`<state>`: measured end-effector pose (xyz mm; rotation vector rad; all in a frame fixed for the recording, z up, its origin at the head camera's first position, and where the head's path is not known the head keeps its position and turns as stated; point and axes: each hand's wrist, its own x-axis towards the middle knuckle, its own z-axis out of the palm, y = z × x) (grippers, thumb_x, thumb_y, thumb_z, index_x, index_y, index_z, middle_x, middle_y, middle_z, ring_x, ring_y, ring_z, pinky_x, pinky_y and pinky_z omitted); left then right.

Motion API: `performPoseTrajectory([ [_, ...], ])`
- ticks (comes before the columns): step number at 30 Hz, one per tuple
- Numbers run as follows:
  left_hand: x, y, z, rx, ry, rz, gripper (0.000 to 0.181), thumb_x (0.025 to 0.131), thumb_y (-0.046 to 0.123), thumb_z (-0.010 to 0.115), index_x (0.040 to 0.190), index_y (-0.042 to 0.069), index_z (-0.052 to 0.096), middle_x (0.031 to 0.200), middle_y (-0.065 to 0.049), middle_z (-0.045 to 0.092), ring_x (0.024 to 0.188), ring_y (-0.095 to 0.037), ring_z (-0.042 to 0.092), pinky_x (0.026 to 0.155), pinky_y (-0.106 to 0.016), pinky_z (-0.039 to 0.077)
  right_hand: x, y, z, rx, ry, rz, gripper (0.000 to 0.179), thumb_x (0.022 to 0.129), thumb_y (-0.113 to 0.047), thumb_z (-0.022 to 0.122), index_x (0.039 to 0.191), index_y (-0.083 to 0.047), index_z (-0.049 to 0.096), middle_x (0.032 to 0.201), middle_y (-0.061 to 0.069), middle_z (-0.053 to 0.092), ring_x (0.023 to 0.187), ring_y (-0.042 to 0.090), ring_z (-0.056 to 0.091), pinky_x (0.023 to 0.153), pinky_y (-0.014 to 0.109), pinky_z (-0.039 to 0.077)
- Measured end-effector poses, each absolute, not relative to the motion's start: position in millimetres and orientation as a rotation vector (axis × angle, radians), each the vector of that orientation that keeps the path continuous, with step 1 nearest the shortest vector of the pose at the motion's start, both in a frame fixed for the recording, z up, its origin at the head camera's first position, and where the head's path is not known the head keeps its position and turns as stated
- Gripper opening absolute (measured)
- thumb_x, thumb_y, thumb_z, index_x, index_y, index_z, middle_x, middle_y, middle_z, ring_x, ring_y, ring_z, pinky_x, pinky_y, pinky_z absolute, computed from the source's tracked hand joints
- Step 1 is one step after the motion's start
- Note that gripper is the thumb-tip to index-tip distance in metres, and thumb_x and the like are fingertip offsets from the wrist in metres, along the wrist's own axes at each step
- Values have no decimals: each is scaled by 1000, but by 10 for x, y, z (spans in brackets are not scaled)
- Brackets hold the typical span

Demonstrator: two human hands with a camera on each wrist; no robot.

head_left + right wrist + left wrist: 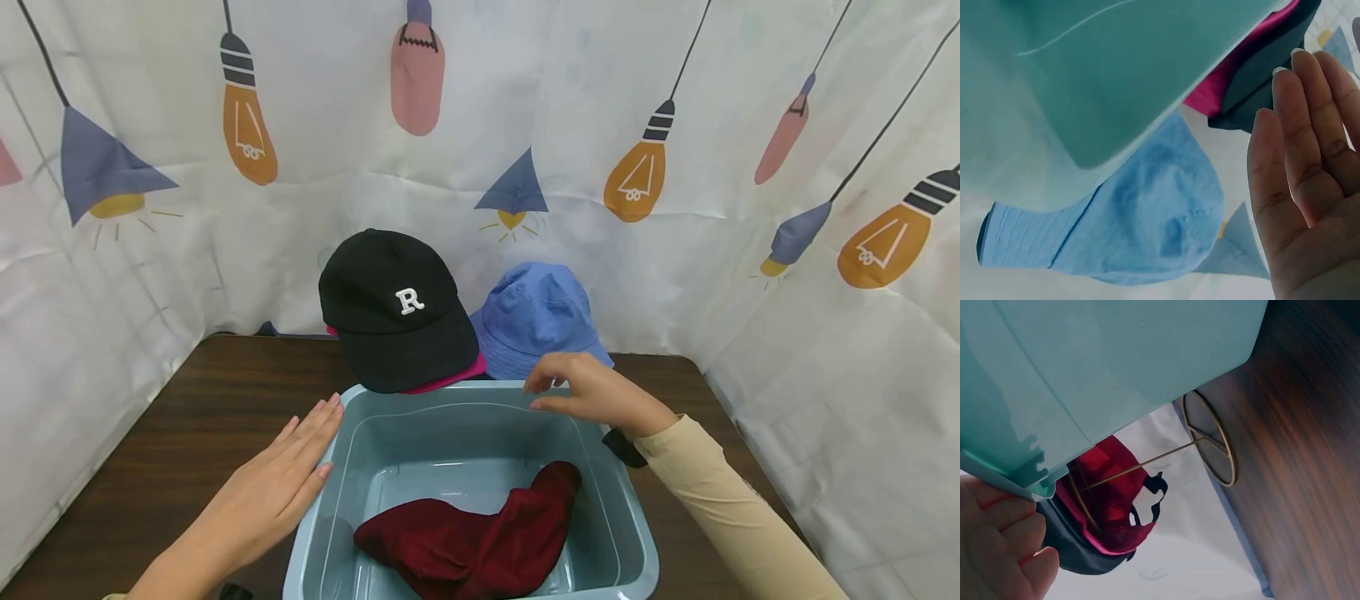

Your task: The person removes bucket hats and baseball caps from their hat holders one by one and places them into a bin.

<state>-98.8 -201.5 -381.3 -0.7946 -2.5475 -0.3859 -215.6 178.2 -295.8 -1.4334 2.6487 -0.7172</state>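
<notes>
A light blue plastic bin [450, 425] stands on the table with a crumpled dark red cloth item [525, 533] in it; its exact kind cannot be told. My left hand [273, 483] lies along the bin's left rim, fingers straight, the fingertips at the rim's edge in the left wrist view. Over the far right corner hovers my right hand [581, 392], its fingers loosely bent and holding nothing. Behind the bin are a black cap [382, 308] with a white R and pink trim, and a blue bucket hat [536, 308], close beyond my right fingers.
In the left wrist view, a thin brass-coloured stand [1147, 464] with a ring base reaches up inside the black cap. Dark wood table [142, 483] surrounds the bin. White curtains [315, 208] printed with lamps enclose the back and sides.
</notes>
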Motion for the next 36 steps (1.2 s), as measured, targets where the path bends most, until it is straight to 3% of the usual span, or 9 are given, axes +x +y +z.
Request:
performPoseTrajectory([
  [11, -983, -2023, -3823, -792, -2554, -402, 60, 94, 21, 54, 145, 0, 32, 151, -13, 31, 143, -13, 13, 112, -18, -1, -2227, 1861, -2943, -1371, 2754, -758, 15, 84, -13, 71, 96, -5, 67, 92, 2, 66, 86, 16, 60, 78, 37, 52],
  [24, -998, -2023, -3804, -792, -2558, -391, 61, 95, 22, 53, 147, 1, 29, 152, -13, 29, 143, -12, 11, 112, -19, -2, -2337, 1945, -2934, -1229, 2864, -793, 15, 84, -10, 71, 97, -3, 67, 94, 10, 67, 87, 26, 61, 79, 42, 51],
  [36, -997, -2022, -3807, -785, -2575, -392, 61, 95, 22, 54, 146, 0, 30, 151, -13, 30, 143, -14, 13, 112, -19, -3, -2416, 1985, -2921, -1134, 2926, -845, 19, 84, -9, 70, 99, 2, 66, 96, 12, 67, 88, 23, 61, 77, 44, 51],
])
